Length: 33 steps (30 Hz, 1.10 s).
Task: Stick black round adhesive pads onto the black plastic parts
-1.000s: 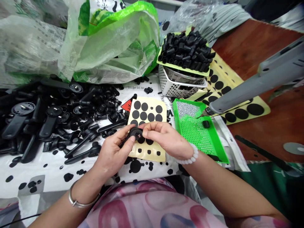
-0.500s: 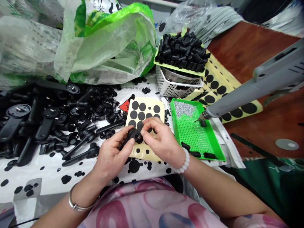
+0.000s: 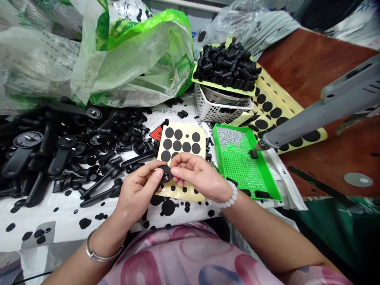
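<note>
Above the sticker sheet, my left hand (image 3: pixel 139 188) is closed around a black crank handle (image 3: pixel 165 174). Its round end faces up between my hands, with a small metal piece at its middle. My right hand (image 3: pixel 196 174) pinches the right rim of that round end with thumb and fingers; whether a sticker is also between them is hidden. Below lies a pale yellow sheet (image 3: pixel 198 162) of round black stickers (image 3: pixel 177 145), partly covered by my hands. Similar black handles (image 3: pixel 22 152) lie heaped at the left.
A green tray (image 3: pixel 218 156) at the right holds small metal pieces and a few black parts. Over it reaches a grey powered screwdriver (image 3: pixel 297 122). Black caps (image 3: pixel 228 65) are piled above a white basket (image 3: pixel 204 105). A plastic bag (image 3: pixel 139 71) stands behind.
Both hands have shifted slightly left with the handle, and its round end is turned more toward me. My right fingers remain at its rim. The view has moved a little.
</note>
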{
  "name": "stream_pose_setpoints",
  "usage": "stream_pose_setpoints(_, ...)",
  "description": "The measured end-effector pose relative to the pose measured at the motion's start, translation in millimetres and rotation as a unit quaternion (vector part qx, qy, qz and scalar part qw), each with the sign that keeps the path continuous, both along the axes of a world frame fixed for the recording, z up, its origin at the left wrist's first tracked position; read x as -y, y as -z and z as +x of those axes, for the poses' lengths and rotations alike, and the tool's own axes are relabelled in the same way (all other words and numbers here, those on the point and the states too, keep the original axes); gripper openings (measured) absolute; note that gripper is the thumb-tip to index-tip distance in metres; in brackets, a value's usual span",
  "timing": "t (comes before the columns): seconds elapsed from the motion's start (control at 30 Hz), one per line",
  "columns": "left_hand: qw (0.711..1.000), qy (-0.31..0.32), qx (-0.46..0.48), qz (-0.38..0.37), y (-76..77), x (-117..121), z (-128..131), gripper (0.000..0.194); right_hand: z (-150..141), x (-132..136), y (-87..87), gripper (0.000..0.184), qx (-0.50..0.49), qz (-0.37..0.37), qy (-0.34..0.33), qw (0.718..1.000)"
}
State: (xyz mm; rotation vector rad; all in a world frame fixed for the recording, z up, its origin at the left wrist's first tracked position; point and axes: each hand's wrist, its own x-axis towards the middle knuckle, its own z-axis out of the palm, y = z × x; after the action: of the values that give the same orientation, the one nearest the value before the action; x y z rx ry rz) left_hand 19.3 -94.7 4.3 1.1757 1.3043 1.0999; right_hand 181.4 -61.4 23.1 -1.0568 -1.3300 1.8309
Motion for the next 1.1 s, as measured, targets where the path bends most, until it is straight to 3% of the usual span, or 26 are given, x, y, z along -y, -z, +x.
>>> stream_pose_setpoints(0.17,0.994,0.011,0.083,-0.065,6.4,2.6,-6.8,0.033,-2.0,7.3,3.8,0.021,0.001,0.047,0.028,0.999)
stream_pose_setpoints(0.3,0.976,0.006,0.177,-0.128,8.0,3.8,-7.1,0.036,-5.4,8.4,6.6,0.014,-0.020,0.028,0.041,0.999)
stream_pose_setpoints(0.53,0.961,0.023,0.225,-0.158,1.2,4.8,-7.1,0.042,-5.4,7.2,7.4,0.012,-0.020,0.026,0.059,0.998)
stream_pose_setpoints(0.63,0.963,0.041,0.218,-0.156,2.7,5.2,-9.3,0.043,-5.0,8.6,9.7,0.011,0.009,0.069,0.074,0.995)
stream_pose_setpoints(0.7,0.967,0.059,0.205,-0.140,4.2,5.8,-8.8,0.050,-3.9,10.4,12.0,0.012,0.052,0.141,0.096,0.984)
stream_pose_setpoints(0.8,0.978,0.057,0.171,-0.108,4.7,7.8,-4.1,0.058,-1.8,14.3,14.8,0.012,0.149,0.297,0.135,0.934)
stream_pose_setpoints(0.9,0.990,0.031,0.119,-0.075,3.6,10.7,2.3,0.060,-1.2,19.2,16.1,0.015,0.246,0.433,0.166,0.851)
stream_pose_setpoints(1.0,0.994,0.019,0.088,-0.057,2.7,12.5,6.9,0.062,-2.3,24.0,17.8,0.021,0.315,0.505,0.184,0.783)
stream_pose_setpoints(1.1,0.996,0.022,0.067,-0.059,2.4,12.8,9.1,0.064,-2.9,27.4,19.9,0.020,0.339,0.532,0.192,0.752)
